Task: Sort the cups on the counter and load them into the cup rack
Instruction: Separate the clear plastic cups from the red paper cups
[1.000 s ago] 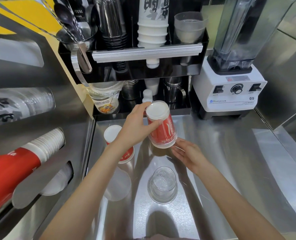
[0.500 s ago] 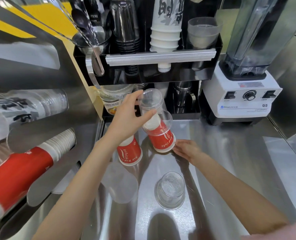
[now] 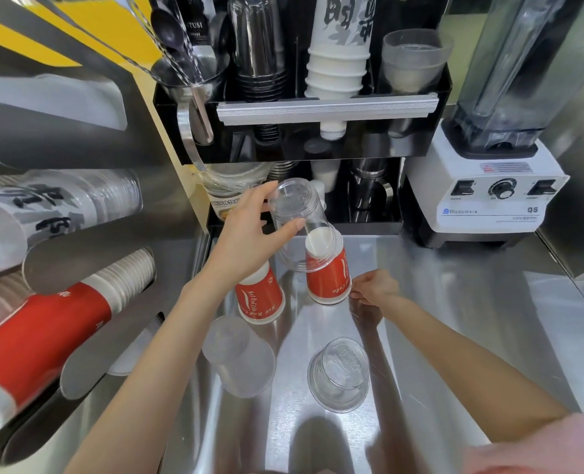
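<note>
Lifting a cup off a cup

The left hand point(image 3: 249, 234) holds a clear plastic cup point(image 3: 299, 220) over the upside-down red paper cup point(image 3: 328, 275); the right hand point(image 3: 372, 289) pinches its rim.

Left hand point(image 3: 249, 234) gripping a clear cup point(image 3: 297, 213) at frame centre, tilting over an upside-down red cup point(image 3: 328, 275), right hand point(image 3: 372, 289) touching that cup's rim, second red cup point(image 3: 259, 299) standing just left, steel counter point(image 3: 454, 319) spreading lower right
</note>
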`<state>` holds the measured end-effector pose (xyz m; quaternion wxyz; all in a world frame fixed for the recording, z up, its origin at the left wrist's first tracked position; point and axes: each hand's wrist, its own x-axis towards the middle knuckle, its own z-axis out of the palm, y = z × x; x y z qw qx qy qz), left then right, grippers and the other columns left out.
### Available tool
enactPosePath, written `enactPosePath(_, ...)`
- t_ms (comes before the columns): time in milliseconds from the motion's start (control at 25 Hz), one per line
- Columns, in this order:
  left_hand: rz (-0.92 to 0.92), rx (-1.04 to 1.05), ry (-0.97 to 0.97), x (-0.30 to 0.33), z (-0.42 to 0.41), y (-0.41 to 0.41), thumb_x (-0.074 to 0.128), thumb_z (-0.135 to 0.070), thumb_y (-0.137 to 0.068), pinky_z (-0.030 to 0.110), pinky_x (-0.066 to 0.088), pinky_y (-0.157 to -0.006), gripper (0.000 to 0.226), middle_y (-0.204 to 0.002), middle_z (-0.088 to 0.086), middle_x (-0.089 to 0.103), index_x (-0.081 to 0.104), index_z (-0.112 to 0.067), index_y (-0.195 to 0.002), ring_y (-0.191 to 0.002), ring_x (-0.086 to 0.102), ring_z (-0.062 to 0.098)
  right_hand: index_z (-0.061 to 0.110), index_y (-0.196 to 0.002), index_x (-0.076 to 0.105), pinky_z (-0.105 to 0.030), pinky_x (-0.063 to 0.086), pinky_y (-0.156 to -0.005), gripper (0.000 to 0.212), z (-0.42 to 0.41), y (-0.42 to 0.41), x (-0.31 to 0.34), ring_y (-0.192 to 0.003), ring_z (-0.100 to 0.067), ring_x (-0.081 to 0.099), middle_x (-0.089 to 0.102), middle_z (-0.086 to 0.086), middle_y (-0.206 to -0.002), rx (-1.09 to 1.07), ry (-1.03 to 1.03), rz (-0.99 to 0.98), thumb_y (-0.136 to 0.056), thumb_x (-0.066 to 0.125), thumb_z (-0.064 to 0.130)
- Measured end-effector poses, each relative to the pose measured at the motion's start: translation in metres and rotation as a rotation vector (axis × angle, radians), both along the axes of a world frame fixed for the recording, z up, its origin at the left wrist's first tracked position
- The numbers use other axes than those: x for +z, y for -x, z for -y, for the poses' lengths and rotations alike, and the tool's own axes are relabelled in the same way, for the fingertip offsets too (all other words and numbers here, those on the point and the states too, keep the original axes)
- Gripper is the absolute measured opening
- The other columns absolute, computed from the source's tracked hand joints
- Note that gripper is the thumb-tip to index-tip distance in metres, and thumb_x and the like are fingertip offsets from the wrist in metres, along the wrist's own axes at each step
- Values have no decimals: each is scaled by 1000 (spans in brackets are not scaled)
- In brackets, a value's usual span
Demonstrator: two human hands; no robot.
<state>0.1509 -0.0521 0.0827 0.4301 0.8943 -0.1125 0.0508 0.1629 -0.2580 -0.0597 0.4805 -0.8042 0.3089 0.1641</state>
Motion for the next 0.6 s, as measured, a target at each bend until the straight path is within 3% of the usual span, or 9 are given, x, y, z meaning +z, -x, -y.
enactPosePath(120, 10, -4, -10, 2, 2, 3, 62, -40, -77, 21, 37, -86, 65, -136, 1, 43, 34, -22, -133, -107, 42, 2, -6, -95, 66, -40, 51, -92, 22, 7, 7, 9, -98, -33, 65, 69, -23, -103, 105, 81, 90, -85, 50, 4)
enactPosePath(200, 31, -6, -16, 5, 4, 7, 62, -41, -77, 18, 36, -82, 65, -137, -1, 42, 34, -24, -133, -105, 42, 2, 3, -109, 63, -29, 44, -96, 26, 10, 14, 30, -107, -25, 60, 65, -15, -115, 147, 101, 255, -87, 49, 8)
enactPosePath(360, 84, -23, -5, 14, 7, 18, 62, -41, -77, 10, 34, -80, 65, -138, -2, 42, 33, -25, -134, -106, 38, -2, 20, -128, 46, -12, 40, -93, 43, 8, 39, 93, -115, -6, 49, 53, 0, -132, 287, -153, 710, -87, 55, 21)
enactPosePath(480, 123, -59, 4, 21, 12, 32, 61, -42, -77, 1, 34, -72, 66, -134, -7, 42, 32, -27, -134, -102, 39, -9, 31, -136, 32, -17, 33, -104, 65, -2, 62, 121, -126, 0, 40, 42, 11, -139, 479, -88, 778, -80, 63, 34)
enactPosePath(600, 131, -116, 39, 23, 18, 49, 62, -40, -77, -9, 32, -75, 64, -121, -17, 39, 33, -28, -133, -93, 39, -28, 28, -135, 34, -15, 34, -103, 67, -12, 80, 127, -122, 4, 43, 46, 14, -137, 502, 12, 835, -77, 67, 31)
